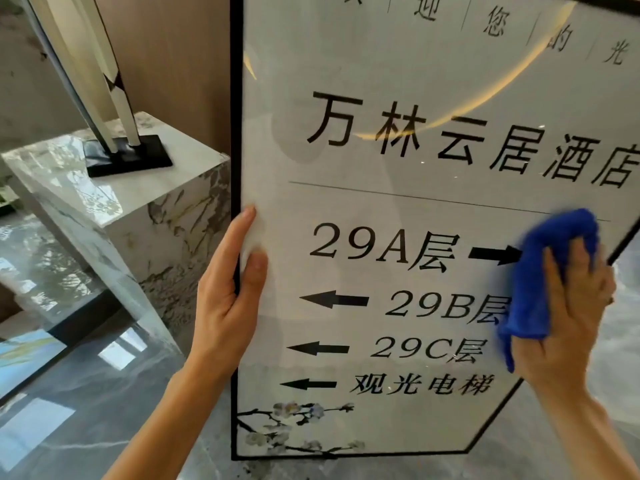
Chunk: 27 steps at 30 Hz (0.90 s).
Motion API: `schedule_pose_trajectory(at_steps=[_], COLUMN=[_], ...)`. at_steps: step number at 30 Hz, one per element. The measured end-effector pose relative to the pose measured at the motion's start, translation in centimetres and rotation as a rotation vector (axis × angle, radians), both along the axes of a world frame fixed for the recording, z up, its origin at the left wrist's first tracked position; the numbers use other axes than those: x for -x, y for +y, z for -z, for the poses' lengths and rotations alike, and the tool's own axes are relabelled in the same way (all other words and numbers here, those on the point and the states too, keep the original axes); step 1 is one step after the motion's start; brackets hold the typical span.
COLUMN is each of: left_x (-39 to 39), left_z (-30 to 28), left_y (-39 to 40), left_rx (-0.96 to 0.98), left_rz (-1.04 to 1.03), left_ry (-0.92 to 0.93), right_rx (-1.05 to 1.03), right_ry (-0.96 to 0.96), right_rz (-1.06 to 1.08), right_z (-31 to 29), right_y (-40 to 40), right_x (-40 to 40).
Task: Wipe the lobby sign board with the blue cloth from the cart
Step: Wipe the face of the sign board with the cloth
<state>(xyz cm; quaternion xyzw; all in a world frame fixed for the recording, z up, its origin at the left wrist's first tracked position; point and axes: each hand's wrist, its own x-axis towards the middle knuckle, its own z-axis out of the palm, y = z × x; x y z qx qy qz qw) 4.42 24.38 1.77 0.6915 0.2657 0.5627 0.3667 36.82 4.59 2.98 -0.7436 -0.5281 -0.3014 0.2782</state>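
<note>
The lobby sign board (398, 202) fills most of the view: a pale glossy panel in a thin black frame, printed with black characters, floor numbers and arrows. My left hand (232, 296) grips its left frame edge, thumb on the glass and fingers behind the frame. My right hand (571, 317) presses a bunched blue cloth (543, 271) against the panel near its right edge, over the end of the 29A arrow. The cloth hangs below my palm and is a little blurred.
A marble pedestal (138, 209) stands left of the board, touching or nearly touching its frame. On it sits a tall white sculpture on a black base (128, 155). A wood-panelled wall (173, 64) is behind. Glossy grey marble floor (86, 410) lies below.
</note>
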Motion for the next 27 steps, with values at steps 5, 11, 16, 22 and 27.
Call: schedule_pose_trajectory(at_steps=[5,11,16,22,27], left_x=[0.8,0.8,0.9,0.9,0.6], left_z=[3.9,5.1,5.7,6.4,6.0], left_y=[-1.9,-2.3,-2.2,-1.8,-1.4], left_rx=[0.071,-0.005,-0.07,-0.071,-0.066], left_rz=[-0.021,-0.038,-0.008,-0.002,-0.003], left_ry=[0.083,0.056,0.032,0.009,0.005], right_rx=[-0.067,-0.189,-0.048,0.276,0.309], right_ry=[0.134,0.113,-0.143,-0.412,-0.479], right_rz=[-0.037,0.0,-0.054,-0.287,-0.34], right_z=[0.6,2.9,9.7,17.2,15.9], right_y=[0.3,3.6,6.5,5.3,3.4], right_x=[0.3,4.7,15.2,21.5,17.2])
